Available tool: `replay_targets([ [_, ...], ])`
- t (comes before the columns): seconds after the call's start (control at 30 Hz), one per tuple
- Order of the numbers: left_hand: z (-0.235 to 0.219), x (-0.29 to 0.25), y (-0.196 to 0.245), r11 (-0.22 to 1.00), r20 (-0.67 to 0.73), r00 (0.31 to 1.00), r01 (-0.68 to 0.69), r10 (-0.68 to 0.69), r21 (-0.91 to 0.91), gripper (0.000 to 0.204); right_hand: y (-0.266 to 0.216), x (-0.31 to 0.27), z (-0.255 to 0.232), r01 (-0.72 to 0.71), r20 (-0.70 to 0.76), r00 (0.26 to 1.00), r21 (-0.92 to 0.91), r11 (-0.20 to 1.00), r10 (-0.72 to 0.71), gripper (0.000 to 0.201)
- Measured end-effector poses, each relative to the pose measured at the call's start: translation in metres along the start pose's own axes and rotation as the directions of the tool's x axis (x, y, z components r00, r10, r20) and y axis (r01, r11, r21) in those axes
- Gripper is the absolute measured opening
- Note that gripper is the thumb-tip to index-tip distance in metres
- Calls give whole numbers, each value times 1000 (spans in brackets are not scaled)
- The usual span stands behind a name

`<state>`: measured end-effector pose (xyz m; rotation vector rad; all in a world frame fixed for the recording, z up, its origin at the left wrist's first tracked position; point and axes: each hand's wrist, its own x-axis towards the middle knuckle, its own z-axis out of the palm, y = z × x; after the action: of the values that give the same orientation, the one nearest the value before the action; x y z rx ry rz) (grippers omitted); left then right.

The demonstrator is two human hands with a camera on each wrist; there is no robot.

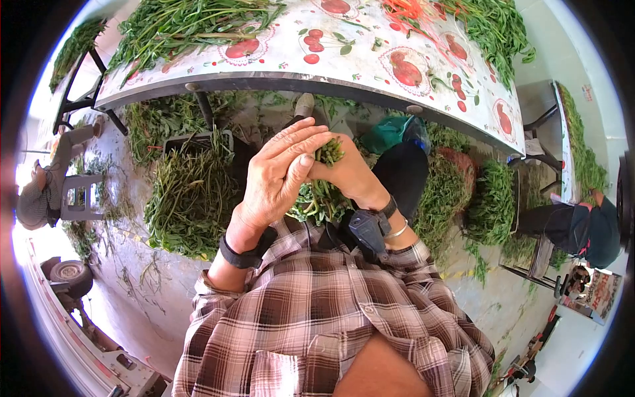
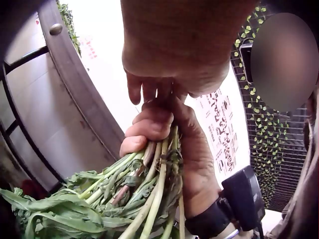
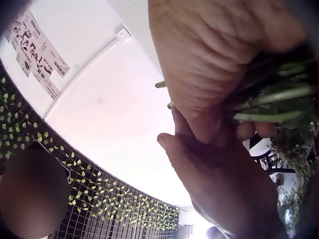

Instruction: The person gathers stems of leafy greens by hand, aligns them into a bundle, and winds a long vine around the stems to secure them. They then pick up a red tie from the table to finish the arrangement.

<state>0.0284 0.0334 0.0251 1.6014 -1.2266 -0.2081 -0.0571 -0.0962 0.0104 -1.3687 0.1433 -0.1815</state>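
Observation:
Leafy stems in a bunch [image 1: 329, 152] [image 2: 154, 184] are gripped by my right hand [image 1: 354, 177] [image 2: 194, 154] [image 3: 219, 64], its fingers curled round them. The cut ends poke up above that fist in the head view, and the leaves hang below it. My left hand [image 1: 278, 173] [image 2: 174, 45] [image 3: 224, 179] lies against the right hand and the stem ends, its long fingers extended over the top. In the right wrist view, two stem ends stick out beside the right palm.
The table [image 1: 264, 81] spans the front, with loose greens [image 1: 192, 26] and red strips [image 1: 413, 16] on it. A full crate [image 1: 228, 142] stands lower left; heaped greens [image 1: 493, 198] lie to the right. People sit at far left [image 1: 36, 198] and far right [image 1: 598, 228].

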Motion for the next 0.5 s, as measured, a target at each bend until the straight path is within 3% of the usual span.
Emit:
replay_targets([
  [0.07,-1,0,-1,985,11,997,-80,80,150,37,1,-2,1,0,-16,1000,13,1000,0,17],
  [0.43,2,-2,2,996,-6,999,-42,43,82,40,8,2,-4,45,-26,999,-5,999,-45,22],
  [0.5,2,0,3,993,-5,999,-51,52,104,41,7,2,-6,117,-26,992,-120,986,-120,24],
])
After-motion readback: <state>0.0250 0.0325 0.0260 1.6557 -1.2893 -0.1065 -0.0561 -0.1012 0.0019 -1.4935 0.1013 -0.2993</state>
